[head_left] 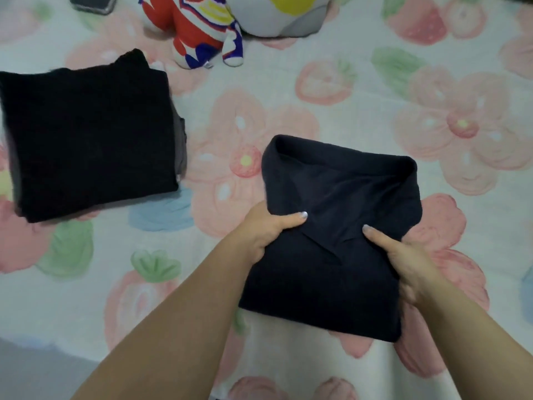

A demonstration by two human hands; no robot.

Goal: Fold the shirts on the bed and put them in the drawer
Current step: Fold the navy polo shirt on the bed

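A dark navy shirt (340, 197), folded into a thick rectangle, lies on the flowered bed sheet (331, 105) at centre right. My left hand (268, 229) grips its left edge, thumb on top and fingers hidden beneath. My right hand (403, 261) grips its right edge the same way, thumb pressing the cloth. At the left of the bed a stack of folded shirts (89, 137) rests, a black one on top and a grey one showing under it. No drawer is in view.
A red, white and blue plush toy (199, 30) and a grey and yellow cushion (282, 15) lie at the far side of the bed. A dark phone (92, 2) sits at top left. The bed's near edge and grey floor (31, 370) show bottom left.
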